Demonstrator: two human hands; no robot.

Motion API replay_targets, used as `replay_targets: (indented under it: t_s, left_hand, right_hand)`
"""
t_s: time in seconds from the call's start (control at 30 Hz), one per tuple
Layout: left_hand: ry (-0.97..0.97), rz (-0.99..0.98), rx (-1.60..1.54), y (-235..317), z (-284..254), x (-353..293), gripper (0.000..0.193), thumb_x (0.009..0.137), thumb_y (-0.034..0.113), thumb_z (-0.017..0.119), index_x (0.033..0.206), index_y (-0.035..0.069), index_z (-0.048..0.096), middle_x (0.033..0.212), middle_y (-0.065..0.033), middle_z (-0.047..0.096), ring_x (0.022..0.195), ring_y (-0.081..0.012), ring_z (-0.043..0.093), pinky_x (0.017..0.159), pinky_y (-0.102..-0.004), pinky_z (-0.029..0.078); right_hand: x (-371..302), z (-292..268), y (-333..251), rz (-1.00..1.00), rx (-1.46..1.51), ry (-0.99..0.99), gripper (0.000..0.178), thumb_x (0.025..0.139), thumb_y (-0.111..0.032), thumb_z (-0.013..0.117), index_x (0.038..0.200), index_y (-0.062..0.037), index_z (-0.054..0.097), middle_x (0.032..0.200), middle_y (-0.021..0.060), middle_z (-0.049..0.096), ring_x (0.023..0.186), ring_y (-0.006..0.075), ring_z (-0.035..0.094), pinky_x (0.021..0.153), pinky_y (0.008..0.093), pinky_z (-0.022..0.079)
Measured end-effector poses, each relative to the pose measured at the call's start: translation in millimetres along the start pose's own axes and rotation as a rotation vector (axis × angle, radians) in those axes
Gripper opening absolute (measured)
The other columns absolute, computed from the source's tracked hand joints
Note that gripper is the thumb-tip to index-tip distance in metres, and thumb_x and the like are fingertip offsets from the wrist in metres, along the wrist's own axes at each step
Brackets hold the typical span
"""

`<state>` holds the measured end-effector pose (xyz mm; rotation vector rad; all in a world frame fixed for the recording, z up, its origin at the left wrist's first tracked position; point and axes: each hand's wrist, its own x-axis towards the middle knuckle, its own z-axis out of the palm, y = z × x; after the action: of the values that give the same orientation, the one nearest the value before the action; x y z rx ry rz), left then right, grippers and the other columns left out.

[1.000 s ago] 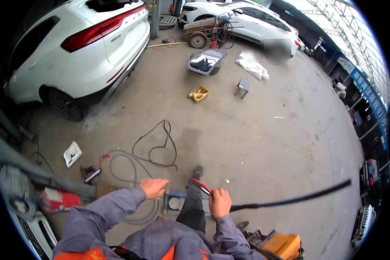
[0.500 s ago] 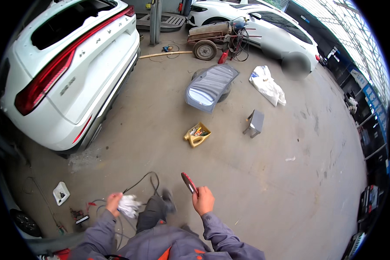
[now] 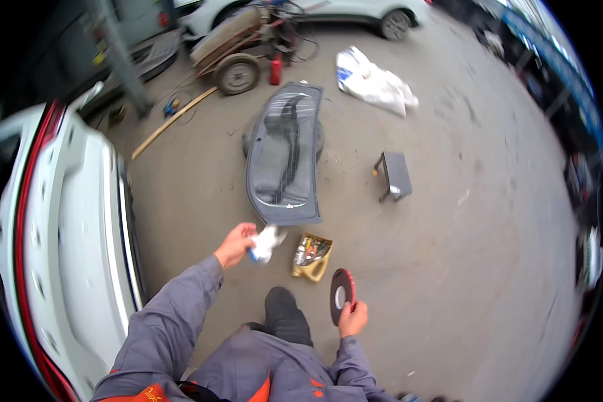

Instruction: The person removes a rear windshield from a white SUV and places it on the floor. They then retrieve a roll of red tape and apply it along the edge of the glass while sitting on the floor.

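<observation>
My left hand [image 3: 234, 245] is closed on a pair of white work gloves [image 3: 266, 244], smeared by motion, with a bit of blue by the fingers. It hovers close to the near edge of a car's rear window glass [image 3: 261, 167], which rests on a dark tyre [image 3: 320, 139]. In my right hand [image 3: 354, 319] a flat roll of tape [image 3: 338, 303], dark with a red rim and a pale core, is gripped by its lower edge. Between my hands on the floor stands a cut-open gold jug [image 3: 323, 249] filled with small tools or parts.
A white car [image 3: 87, 221] stands close on the left. Right of the glass is a small grey stool [image 3: 396, 173]. Beyond lie a white sack [image 3: 375, 84], a wheeled cart [image 3: 238, 72], a red bottle [image 3: 275, 70] and a wooden strip [image 3: 174, 122]. Another white car [image 3: 355, 9] stands behind.
I have stepped forward, so the glass, jug and stool appear nearer. My left hand has swung up and forward with the gloves. The tape roll now turns its flat side more toward me.
</observation>
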<state>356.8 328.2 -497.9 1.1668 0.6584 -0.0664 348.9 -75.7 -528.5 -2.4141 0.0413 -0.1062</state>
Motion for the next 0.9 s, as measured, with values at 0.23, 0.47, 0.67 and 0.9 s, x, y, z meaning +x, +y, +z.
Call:
replay_targets:
  t_s: [0.23,0.47,0.67,0.9]
  left_hand:
    - [-0.089,-0.112,0.398,173,-83,263,0.044,0.079,-0.008,0.055,0.123,0.000,0.054,0.108,-0.0087,0.063,0.094,-0.0184,0.062,0.080,-0.0337,0.053]
    - [-0.239,-0.396,0.598,164,-140,427,0.030,0.081,-0.005,0.052,0.108,0.004,0.061,0.096,-0.0048,0.066,0.088,-0.0169,0.065,0.074,-0.0344,0.054]
    - [-0.533,-0.632,0.574,96,-150,516,0.031,0.083,-0.001,0.052,0.113,0.004,0.059,0.100,-0.0072,0.064,0.089,-0.0190,0.064,0.074,-0.0366,0.055]
    - [-1.006,-0.032,1.053,-28,-235,669,0.044,0.086,0.017,0.062,0.126,0.002,0.052,0.117,-0.0144,0.059,0.111,-0.0242,0.057,0.096,-0.0363,0.046]
  right_hand:
    - [74,185,-102,0.376,0.093,0.180,0.014,0.082,-0.010,0.067,0.089,0.0001,0.059,0.085,0.0158,0.058,0.080,0.0360,0.058,0.073,0.0439,0.047]
    - [142,286,-227,0.592,0.176,0.309,0.014,0.083,-0.009,0.066,0.089,0.0012,0.060,0.083,0.0139,0.059,0.074,0.0303,0.058,0.069,0.0398,0.048]
    - [173,366,-292,0.758,0.195,0.593,0.015,0.087,-0.010,0.065,0.095,0.0025,0.061,0.086,0.0101,0.058,0.073,0.0205,0.054,0.070,0.0341,0.047]
    - [224,486,-301,0.607,0.336,0.775,0.014,0.093,-0.012,0.062,0.097,0.0018,0.060,0.084,-0.0020,0.054,0.076,0.0067,0.047,0.069,0.0224,0.041]
